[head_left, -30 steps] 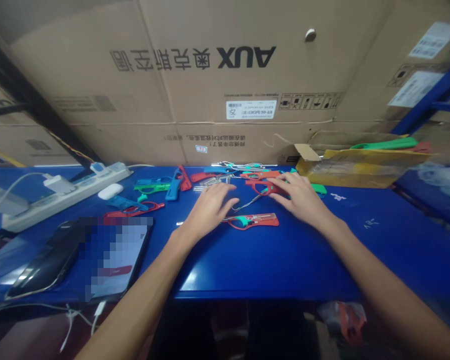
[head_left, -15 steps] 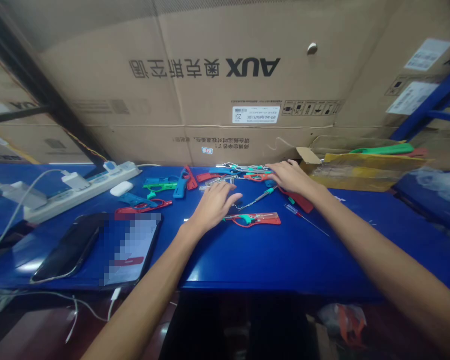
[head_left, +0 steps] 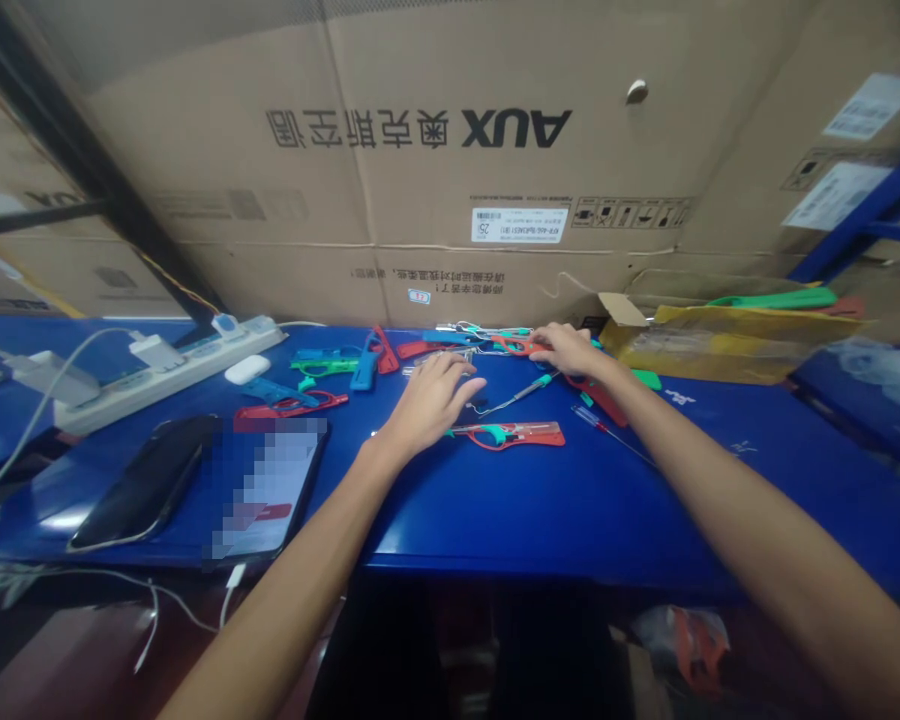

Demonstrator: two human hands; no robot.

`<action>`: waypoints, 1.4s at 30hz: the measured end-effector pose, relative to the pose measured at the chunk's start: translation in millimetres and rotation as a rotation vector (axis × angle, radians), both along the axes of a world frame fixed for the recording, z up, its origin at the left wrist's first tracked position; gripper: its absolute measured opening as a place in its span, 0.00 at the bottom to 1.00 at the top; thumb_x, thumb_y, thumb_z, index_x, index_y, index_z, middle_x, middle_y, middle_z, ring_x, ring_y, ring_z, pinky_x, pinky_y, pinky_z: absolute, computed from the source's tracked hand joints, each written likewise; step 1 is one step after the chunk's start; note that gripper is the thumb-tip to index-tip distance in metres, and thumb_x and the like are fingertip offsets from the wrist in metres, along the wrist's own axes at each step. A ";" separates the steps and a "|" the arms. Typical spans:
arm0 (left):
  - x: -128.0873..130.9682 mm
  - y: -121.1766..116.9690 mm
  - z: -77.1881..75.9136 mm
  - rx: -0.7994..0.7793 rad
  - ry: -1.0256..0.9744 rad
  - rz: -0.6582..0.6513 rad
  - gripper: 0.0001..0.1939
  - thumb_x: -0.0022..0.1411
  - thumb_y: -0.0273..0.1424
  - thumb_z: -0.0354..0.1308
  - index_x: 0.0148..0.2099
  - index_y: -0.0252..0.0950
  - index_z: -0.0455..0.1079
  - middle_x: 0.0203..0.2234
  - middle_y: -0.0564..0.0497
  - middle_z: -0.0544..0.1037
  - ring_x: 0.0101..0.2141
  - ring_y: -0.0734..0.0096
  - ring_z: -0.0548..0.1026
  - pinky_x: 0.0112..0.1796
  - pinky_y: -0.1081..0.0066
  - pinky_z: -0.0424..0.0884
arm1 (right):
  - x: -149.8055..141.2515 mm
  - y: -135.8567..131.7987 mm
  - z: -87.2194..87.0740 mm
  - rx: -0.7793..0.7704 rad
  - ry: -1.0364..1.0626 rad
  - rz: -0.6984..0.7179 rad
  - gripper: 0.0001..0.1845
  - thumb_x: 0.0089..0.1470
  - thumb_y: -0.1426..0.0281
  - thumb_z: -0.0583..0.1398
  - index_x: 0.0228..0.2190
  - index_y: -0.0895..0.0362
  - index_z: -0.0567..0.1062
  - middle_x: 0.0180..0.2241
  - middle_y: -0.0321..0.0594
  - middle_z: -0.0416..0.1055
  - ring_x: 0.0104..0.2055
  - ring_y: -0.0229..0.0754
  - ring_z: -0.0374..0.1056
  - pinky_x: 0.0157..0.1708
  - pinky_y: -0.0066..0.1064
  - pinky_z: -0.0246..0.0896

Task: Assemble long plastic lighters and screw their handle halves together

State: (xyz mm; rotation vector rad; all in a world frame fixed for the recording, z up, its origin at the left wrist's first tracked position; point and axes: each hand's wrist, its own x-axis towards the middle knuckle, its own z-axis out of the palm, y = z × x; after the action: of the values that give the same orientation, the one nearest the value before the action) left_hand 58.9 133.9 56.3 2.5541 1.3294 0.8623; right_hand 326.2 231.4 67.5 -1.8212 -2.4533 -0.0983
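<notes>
While the left hand point(head_left: 431, 402) is staying open by the clear parts point(head_left: 408, 371), the right hand point(head_left: 567, 350) is touching the orange handle point(head_left: 515, 345), its grip unclear; the red handle point(head_left: 609, 404), under its fingers a second ago, is now lying on the desk point(head_left: 495, 520) near the screwdriver point(head_left: 598, 422).

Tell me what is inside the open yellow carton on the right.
A green piece and a red piece show above the front wall of the carton. Whatever lies lower is hidden behind that wall.
</notes>
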 end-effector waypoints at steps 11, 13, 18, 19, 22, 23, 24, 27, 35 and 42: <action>-10.9 0.4 8.7 -0.009 -0.059 -0.073 0.19 0.75 0.41 0.46 0.59 0.37 0.64 0.51 0.44 0.74 0.52 0.58 0.72 0.53 0.57 0.67 | 1.9 -96.7 6.8 0.036 0.265 0.499 0.17 0.66 0.57 0.56 0.50 0.49 0.74 0.50 0.42 0.76 0.51 0.52 0.69 0.51 0.47 0.56; -11.7 -0.4 10.1 -0.014 -0.055 -0.109 0.17 0.75 0.41 0.45 0.57 0.38 0.65 0.51 0.44 0.75 0.53 0.58 0.72 0.54 0.57 0.67 | 1.9 -104.1 3.8 0.092 0.249 0.456 0.17 0.66 0.58 0.55 0.51 0.50 0.74 0.49 0.44 0.76 0.51 0.53 0.68 0.51 0.49 0.56; -11.8 0.0 9.1 -0.045 -0.007 -0.174 0.16 0.75 0.40 0.46 0.54 0.38 0.69 0.48 0.45 0.76 0.50 0.59 0.74 0.52 0.57 0.69 | 10.0 -105.2 6.0 0.139 0.335 0.389 0.18 0.65 0.58 0.57 0.52 0.50 0.75 0.51 0.44 0.75 0.53 0.54 0.68 0.52 0.50 0.59; -12.2 0.3 9.0 -0.056 -0.009 -0.177 0.17 0.75 0.40 0.46 0.54 0.38 0.70 0.48 0.45 0.77 0.49 0.59 0.74 0.52 0.57 0.70 | 10.5 -106.8 6.8 0.085 0.363 0.414 0.18 0.65 0.57 0.57 0.52 0.49 0.74 0.51 0.43 0.75 0.53 0.52 0.68 0.52 0.49 0.61; -15.6 0.3 10.6 -0.086 -0.024 -0.188 0.16 0.75 0.40 0.47 0.54 0.39 0.71 0.48 0.46 0.78 0.50 0.61 0.75 0.52 0.58 0.70 | 5.9 -115.3 7.2 -0.090 0.425 0.513 0.21 0.64 0.55 0.58 0.55 0.49 0.73 0.52 0.41 0.75 0.52 0.49 0.70 0.52 0.44 0.64; -17.3 -0.2 11.9 -0.108 -0.020 -0.204 0.16 0.74 0.40 0.48 0.52 0.39 0.73 0.47 0.47 0.78 0.49 0.61 0.75 0.51 0.59 0.70 | 3.0 -118.3 6.9 -0.126 0.436 0.538 0.22 0.64 0.55 0.59 0.55 0.49 0.73 0.52 0.41 0.74 0.52 0.49 0.70 0.52 0.43 0.65; -19.2 -0.8 13.2 -0.138 -0.013 -0.224 0.16 0.74 0.41 0.49 0.51 0.40 0.74 0.45 0.47 0.79 0.47 0.62 0.76 0.50 0.60 0.71 | -0.2 -121.0 6.6 -0.148 0.444 0.556 0.22 0.64 0.56 0.59 0.56 0.48 0.73 0.52 0.41 0.74 0.52 0.48 0.70 0.52 0.43 0.65; -24.9 -2.4 16.4 -0.235 0.004 -0.282 0.16 0.70 0.44 0.55 0.49 0.41 0.77 0.42 0.48 0.81 0.42 0.63 0.78 0.47 0.62 0.72 | -7.5 -125.3 6.1 -0.160 0.437 0.574 0.19 0.64 0.57 0.59 0.53 0.48 0.75 0.51 0.42 0.75 0.52 0.49 0.70 0.51 0.45 0.65; -28.3 2.2 8.8 -0.281 0.067 -0.376 0.12 0.64 0.44 0.62 0.41 0.43 0.80 0.40 0.50 0.80 0.43 0.62 0.76 0.49 0.59 0.71 | -9.3 -123.7 -1.3 -0.163 0.385 0.591 0.18 0.64 0.61 0.59 0.54 0.46 0.75 0.50 0.41 0.75 0.52 0.50 0.69 0.50 0.47 0.64; -28.1 3.3 5.2 -0.293 0.123 -0.332 0.09 0.63 0.40 0.64 0.41 0.42 0.79 0.40 0.50 0.80 0.43 0.61 0.75 0.48 0.61 0.71 | -12.0 -125.8 -1.1 -0.173 0.390 0.591 0.17 0.64 0.62 0.59 0.53 0.48 0.75 0.50 0.40 0.75 0.53 0.49 0.68 0.51 0.45 0.62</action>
State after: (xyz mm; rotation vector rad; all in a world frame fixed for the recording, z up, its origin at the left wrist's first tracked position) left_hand 30.7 137.2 61.5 2.5192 0.9338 0.4220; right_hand 314.2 105.6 66.4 -0.9590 -2.6291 0.4699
